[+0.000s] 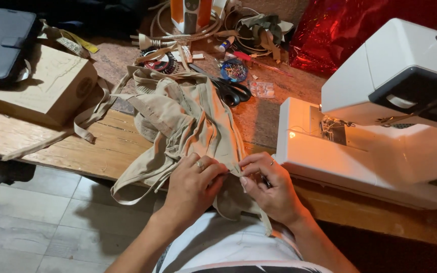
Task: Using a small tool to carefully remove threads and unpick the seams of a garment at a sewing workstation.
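A worn wooden table [84,146] stands over grey floor tiles [36,222] (warmly lit).

Warm dim light, bright glow at the sewing machine [380,136], dark blurred corners

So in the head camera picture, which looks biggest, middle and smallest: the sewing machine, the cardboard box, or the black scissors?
1. White sewing machine, biggest by far.
2. Cardboard box, clearly smaller.
3. Black scissors, smallest, though the beige fabric hides part of the blades.
All three sit at a similar distance on the wooden table, so the order looks safe.
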